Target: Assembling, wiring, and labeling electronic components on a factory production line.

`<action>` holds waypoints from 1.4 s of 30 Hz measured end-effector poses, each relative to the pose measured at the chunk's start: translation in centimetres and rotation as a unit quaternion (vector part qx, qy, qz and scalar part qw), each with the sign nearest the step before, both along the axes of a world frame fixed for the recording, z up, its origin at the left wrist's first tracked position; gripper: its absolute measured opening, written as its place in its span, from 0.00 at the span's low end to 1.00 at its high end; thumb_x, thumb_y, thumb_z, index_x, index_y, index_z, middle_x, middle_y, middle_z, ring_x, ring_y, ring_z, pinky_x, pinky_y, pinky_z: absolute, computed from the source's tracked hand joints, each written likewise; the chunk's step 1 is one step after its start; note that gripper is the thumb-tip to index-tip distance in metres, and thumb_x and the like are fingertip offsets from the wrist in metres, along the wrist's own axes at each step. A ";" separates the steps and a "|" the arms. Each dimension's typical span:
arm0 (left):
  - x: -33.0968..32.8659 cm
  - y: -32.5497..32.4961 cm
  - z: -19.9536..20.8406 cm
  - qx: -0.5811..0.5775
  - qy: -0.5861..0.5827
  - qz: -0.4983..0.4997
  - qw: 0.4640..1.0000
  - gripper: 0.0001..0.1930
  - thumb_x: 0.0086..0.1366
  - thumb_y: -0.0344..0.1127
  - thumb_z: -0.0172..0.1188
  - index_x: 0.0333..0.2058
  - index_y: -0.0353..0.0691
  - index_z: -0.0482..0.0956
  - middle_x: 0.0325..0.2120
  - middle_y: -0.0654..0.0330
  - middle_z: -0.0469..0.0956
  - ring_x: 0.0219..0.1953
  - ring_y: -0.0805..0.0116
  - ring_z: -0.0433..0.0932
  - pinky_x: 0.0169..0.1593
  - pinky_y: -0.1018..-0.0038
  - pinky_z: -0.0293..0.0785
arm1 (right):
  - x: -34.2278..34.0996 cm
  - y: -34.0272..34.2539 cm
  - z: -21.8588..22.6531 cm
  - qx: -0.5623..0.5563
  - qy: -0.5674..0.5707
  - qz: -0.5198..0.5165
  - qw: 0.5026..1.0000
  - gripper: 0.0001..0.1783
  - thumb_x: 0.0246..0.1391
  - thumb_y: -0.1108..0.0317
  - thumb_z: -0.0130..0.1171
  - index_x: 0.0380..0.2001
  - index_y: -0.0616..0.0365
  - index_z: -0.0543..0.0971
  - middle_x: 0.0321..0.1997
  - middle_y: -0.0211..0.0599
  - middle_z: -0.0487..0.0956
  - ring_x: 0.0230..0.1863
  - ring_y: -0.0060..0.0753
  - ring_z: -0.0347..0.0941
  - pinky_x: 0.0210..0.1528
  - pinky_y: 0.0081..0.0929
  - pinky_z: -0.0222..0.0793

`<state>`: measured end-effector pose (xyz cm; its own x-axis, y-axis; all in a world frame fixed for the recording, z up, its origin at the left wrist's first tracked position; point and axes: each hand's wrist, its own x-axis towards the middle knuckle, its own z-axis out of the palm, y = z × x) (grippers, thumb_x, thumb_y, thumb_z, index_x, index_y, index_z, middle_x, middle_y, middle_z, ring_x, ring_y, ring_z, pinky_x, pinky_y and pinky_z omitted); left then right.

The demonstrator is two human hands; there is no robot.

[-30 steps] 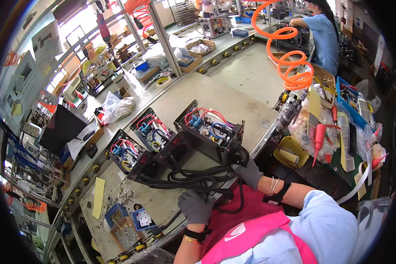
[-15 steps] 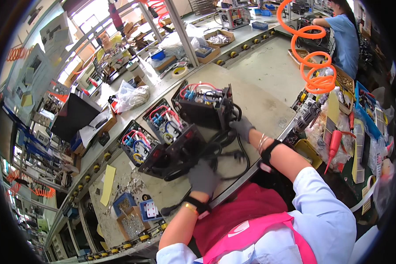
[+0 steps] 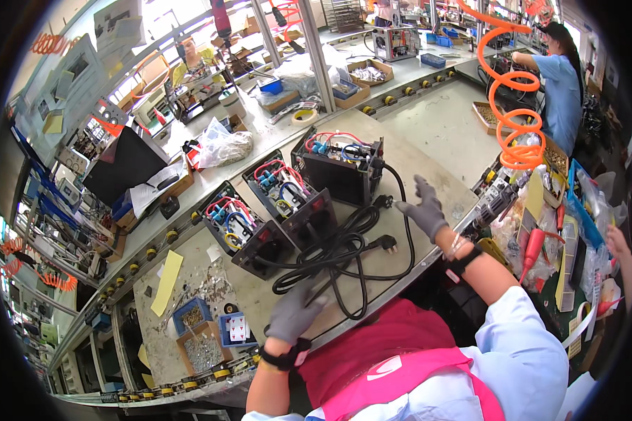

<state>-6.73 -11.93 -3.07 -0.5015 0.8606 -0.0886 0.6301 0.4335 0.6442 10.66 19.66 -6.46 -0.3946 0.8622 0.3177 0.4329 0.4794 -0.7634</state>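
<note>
Three black-cased electrical units with uncovered tops stand side by side on the worktable point(image 3: 428, 165): a left unit point(image 3: 263, 245), a middle unit point(image 3: 309, 217) and a right unit point(image 3: 337, 179). Red, blue and yellow wires show inside them. In front lie looped black power cords point(image 3: 361, 245), with one plug point(image 3: 386, 243) on the table and another point(image 3: 384, 201) near the right unit. My left hand point(image 3: 293, 316), in a grey glove, is beside the near loops, thumb and fingers apart. My gloved right hand point(image 3: 426, 210) hovers right of the cords, fingers spread, holding nothing.
Small boxes of screws point(image 3: 205, 351) and a yellow strip point(image 3: 166, 284) lie at the left. A coiled orange hose point(image 3: 519, 154) hangs at the right, above a red-handled screwdriver point(image 3: 534, 249) and bagged parts. A person in blue point(image 3: 560, 91) works at the far right; another hand point(image 3: 616, 242) reaches in.
Both hands have come off the cords: my right hand moved right and spread its fingers, my left drew back leftward. The cords now lie looped on the table. The view has shifted slightly.
</note>
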 end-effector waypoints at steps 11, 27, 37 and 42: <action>-0.9 -6.6 -2.2 -0.047 0.233 0.008 0.971 0.18 0.50 0.39 0.63 0.42 0.50 0.77 0.36 0.57 0.77 0.43 0.56 0.75 0.46 0.64 0.68 | -2.4 -9.7 8.2 0.110 -0.216 0.510 0.825 0.21 0.48 0.59 0.63 0.46 0.51 0.77 0.39 0.42 0.77 0.38 0.48 0.76 0.43 0.41 0.73; -6.6 -8.0 -3.2 0.055 0.041 0.073 0.995 0.20 0.54 0.34 0.64 0.46 0.35 0.76 0.43 0.49 0.77 0.43 0.53 0.77 0.46 0.64 0.73 | 12.4 -11.2 10.9 -0.071 0.060 0.077 0.993 0.15 0.51 0.73 0.61 0.43 0.64 0.80 0.38 0.36 0.82 0.40 0.24 0.77 0.46 0.23 0.72; -7.5 -6.4 -1.3 -0.108 0.145 0.096 0.979 0.27 0.60 0.41 0.63 0.56 0.38 0.70 0.46 0.50 0.79 0.47 0.54 0.77 0.49 0.64 0.72 | 27.6 -6.1 4.6 0.113 -0.047 -0.226 0.966 0.11 0.52 0.71 0.60 0.40 0.58 0.81 0.36 0.37 0.83 0.38 0.28 0.78 0.43 0.27 0.74; -5.4 -6.5 -0.1 -0.093 0.092 0.137 0.982 0.29 0.61 0.43 0.62 0.59 0.39 0.67 0.48 0.50 0.78 0.50 0.53 0.76 0.52 0.63 0.70 | 37.2 0.1 5.1 0.042 -0.236 -0.429 0.871 0.12 0.51 0.64 0.57 0.39 0.50 0.82 0.38 0.45 0.81 0.41 0.46 0.78 0.45 0.36 0.73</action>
<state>-12.12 -18.48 -3.16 -0.7339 0.6689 -0.1182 0.5718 0.7024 0.4239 47.88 19.73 -1.39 0.2800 0.8858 0.3700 0.9150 -0.1296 -0.3821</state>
